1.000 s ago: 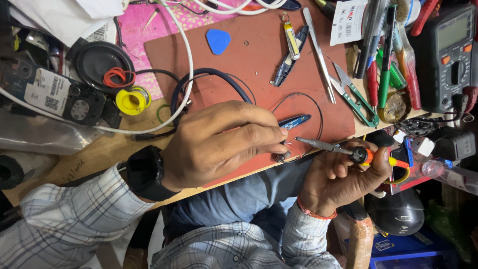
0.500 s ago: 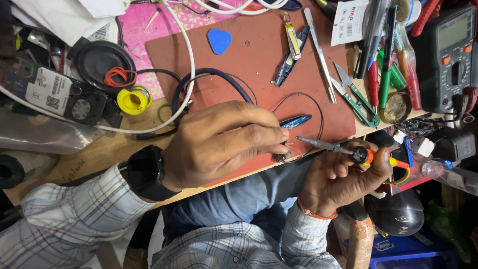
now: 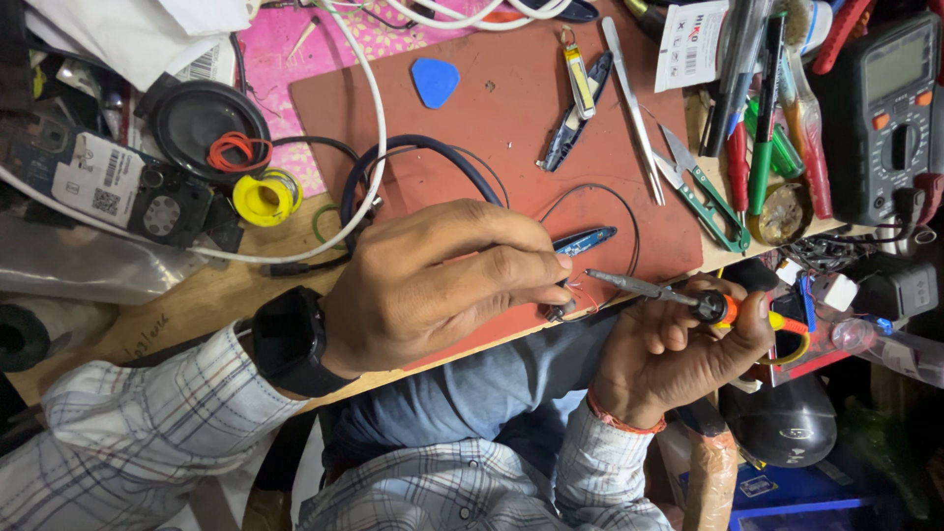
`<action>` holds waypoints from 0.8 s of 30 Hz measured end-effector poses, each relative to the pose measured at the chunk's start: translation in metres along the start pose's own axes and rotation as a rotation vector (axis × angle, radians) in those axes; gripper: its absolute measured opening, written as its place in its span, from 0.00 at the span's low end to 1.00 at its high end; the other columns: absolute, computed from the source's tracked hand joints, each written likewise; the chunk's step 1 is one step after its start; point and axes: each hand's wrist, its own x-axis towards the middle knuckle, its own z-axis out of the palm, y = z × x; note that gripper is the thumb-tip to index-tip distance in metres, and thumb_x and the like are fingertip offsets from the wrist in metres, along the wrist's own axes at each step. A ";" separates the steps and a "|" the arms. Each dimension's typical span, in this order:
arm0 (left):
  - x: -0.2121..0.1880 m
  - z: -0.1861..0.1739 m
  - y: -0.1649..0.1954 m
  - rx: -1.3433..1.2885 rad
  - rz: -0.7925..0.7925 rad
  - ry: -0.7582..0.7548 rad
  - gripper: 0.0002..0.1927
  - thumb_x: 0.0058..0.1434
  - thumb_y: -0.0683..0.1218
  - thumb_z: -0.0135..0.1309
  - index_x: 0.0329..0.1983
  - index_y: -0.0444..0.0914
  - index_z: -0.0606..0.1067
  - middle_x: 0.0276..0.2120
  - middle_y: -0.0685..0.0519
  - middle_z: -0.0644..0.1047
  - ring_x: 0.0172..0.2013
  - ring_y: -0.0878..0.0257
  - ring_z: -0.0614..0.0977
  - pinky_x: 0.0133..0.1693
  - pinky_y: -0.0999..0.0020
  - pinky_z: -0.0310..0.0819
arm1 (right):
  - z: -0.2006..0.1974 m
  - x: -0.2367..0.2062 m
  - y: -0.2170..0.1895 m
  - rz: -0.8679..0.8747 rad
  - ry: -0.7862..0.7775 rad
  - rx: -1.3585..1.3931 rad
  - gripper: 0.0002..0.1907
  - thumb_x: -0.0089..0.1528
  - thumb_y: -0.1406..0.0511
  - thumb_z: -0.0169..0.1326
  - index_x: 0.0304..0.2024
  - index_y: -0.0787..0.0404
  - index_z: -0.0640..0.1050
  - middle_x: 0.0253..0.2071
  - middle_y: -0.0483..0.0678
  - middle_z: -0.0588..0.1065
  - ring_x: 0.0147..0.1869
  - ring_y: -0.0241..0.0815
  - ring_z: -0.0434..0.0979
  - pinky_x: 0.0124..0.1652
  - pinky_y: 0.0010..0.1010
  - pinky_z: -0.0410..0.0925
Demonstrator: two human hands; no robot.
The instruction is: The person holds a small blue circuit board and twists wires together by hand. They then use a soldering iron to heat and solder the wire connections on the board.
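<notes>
Almost nothing has shifted since the earlier frame: both hands keep their positions at lower centre. Left hand [image 3: 433,285], wearing a black wristwatch [image 3: 285,341], pinches a small dark component [image 3: 560,311] against the reddish-brown work mat [image 3: 492,128]. Right hand [image 3: 678,354] grips a slim soldering iron with orange collar [image 3: 669,293], tip just beside the component. Judged light, tiny and fragile, this part is best held by its edges; thin black wire [image 3: 629,211] loops above.

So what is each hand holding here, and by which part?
Right hand holds a soldering iron by its handle. Left hand pinches a small part at its fingertips; what it is cannot be told.
</notes>
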 end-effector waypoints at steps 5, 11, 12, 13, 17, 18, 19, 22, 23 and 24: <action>0.000 0.001 -0.001 0.000 0.003 0.000 0.14 0.67 0.38 0.68 0.53 0.36 0.77 0.47 0.53 0.79 0.43 0.64 0.86 0.44 0.75 0.85 | 0.000 0.000 0.000 0.006 0.031 0.013 0.14 0.71 0.56 0.56 0.40 0.60 0.79 0.31 0.45 0.77 0.18 0.26 0.64 0.19 0.12 0.55; 0.000 0.000 0.000 0.002 0.002 0.002 0.15 0.66 0.39 0.68 0.53 0.36 0.77 0.47 0.53 0.79 0.43 0.64 0.85 0.43 0.74 0.84 | 0.002 -0.001 0.001 -0.001 -0.003 0.005 0.14 0.71 0.56 0.57 0.39 0.60 0.78 0.30 0.44 0.77 0.18 0.26 0.64 0.19 0.12 0.55; 0.000 0.000 0.000 0.006 0.002 0.000 0.15 0.66 0.39 0.68 0.53 0.36 0.77 0.47 0.53 0.79 0.43 0.64 0.85 0.43 0.74 0.84 | 0.002 -0.001 0.001 -0.005 -0.002 0.000 0.14 0.71 0.56 0.57 0.39 0.60 0.78 0.30 0.44 0.77 0.18 0.26 0.64 0.19 0.12 0.55; 0.000 0.000 0.000 0.010 0.002 -0.001 0.15 0.66 0.39 0.68 0.53 0.36 0.77 0.46 0.53 0.79 0.42 0.64 0.85 0.43 0.74 0.84 | 0.002 -0.001 0.001 -0.013 0.009 -0.006 0.13 0.71 0.57 0.56 0.40 0.60 0.78 0.30 0.45 0.77 0.18 0.26 0.64 0.19 0.12 0.55; 0.000 0.001 0.000 0.005 0.004 0.001 0.15 0.67 0.39 0.68 0.53 0.36 0.77 0.47 0.53 0.79 0.43 0.64 0.86 0.44 0.74 0.84 | 0.001 0.000 0.001 -0.030 0.025 -0.025 0.13 0.71 0.57 0.56 0.41 0.59 0.78 0.30 0.46 0.77 0.18 0.26 0.65 0.18 0.13 0.55; 0.001 0.001 0.000 0.003 0.003 0.001 0.15 0.67 0.39 0.68 0.53 0.36 0.77 0.47 0.53 0.79 0.43 0.65 0.86 0.43 0.75 0.84 | 0.001 0.000 0.001 -0.032 0.023 -0.028 0.13 0.71 0.57 0.56 0.41 0.59 0.78 0.30 0.46 0.77 0.18 0.26 0.65 0.18 0.13 0.55; 0.001 0.001 0.000 0.001 0.003 0.002 0.15 0.67 0.39 0.68 0.53 0.36 0.77 0.47 0.53 0.79 0.43 0.65 0.86 0.43 0.75 0.85 | 0.001 0.000 0.001 -0.029 0.012 -0.024 0.13 0.71 0.57 0.56 0.41 0.60 0.78 0.30 0.46 0.77 0.18 0.26 0.65 0.18 0.13 0.55; 0.001 0.001 0.000 -0.007 0.006 -0.003 0.15 0.67 0.38 0.67 0.53 0.36 0.76 0.47 0.52 0.79 0.43 0.64 0.86 0.44 0.75 0.85 | 0.000 0.000 0.001 -0.017 -0.009 -0.004 0.14 0.72 0.57 0.55 0.39 0.61 0.78 0.30 0.46 0.77 0.18 0.27 0.65 0.18 0.12 0.56; 0.001 0.001 0.000 -0.006 0.006 -0.004 0.15 0.67 0.38 0.67 0.53 0.36 0.76 0.47 0.53 0.79 0.43 0.65 0.86 0.44 0.75 0.85 | 0.000 0.000 0.001 -0.012 -0.009 0.007 0.14 0.72 0.57 0.55 0.39 0.61 0.78 0.30 0.46 0.77 0.18 0.27 0.65 0.19 0.12 0.56; 0.001 0.000 0.000 -0.005 0.005 -0.005 0.14 0.67 0.38 0.67 0.53 0.36 0.76 0.47 0.53 0.79 0.43 0.65 0.86 0.44 0.75 0.85 | 0.001 0.000 0.000 -0.008 -0.008 0.017 0.14 0.72 0.57 0.55 0.40 0.61 0.78 0.30 0.46 0.77 0.18 0.27 0.65 0.19 0.12 0.56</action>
